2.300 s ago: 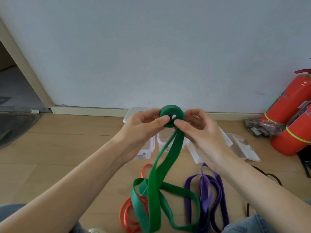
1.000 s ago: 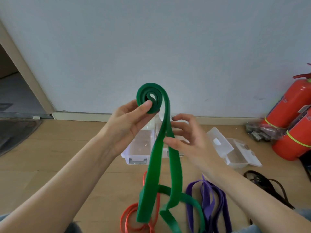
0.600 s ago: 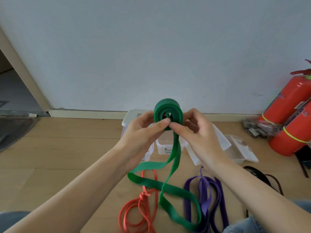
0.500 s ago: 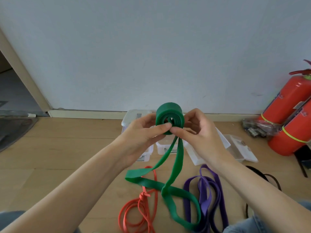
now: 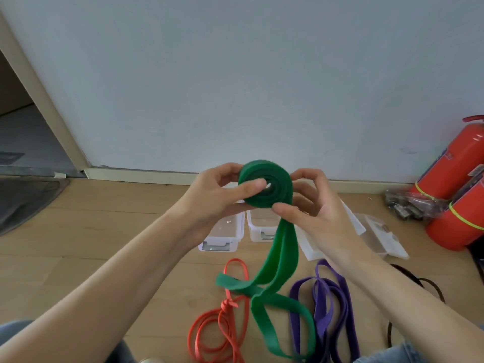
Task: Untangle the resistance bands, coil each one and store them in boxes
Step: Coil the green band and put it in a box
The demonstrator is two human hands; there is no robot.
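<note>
Pale wood-plank floor (image 5: 91, 231) carries clear plastic boxes (image 5: 222, 231). Above them, left hand (image 5: 209, 203) and right hand (image 5: 317, 213) pinch the flat, matte green band (image 5: 264, 184), its spiral coil fatter than half a second ago, tail shorter.

Head-worn view, forward-down, close over floor (image 5: 78, 231)

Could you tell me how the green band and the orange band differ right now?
The green band is wide and flat; the orange band is much narrower. The green band is partly rolled into a coil held up by the left hand and right hand, its tail trailing to the floor; the orange band lies wholly on the floor, untouched. The orange band has a knot in it; the green band shows none. Neither is in a box yet.
</note>
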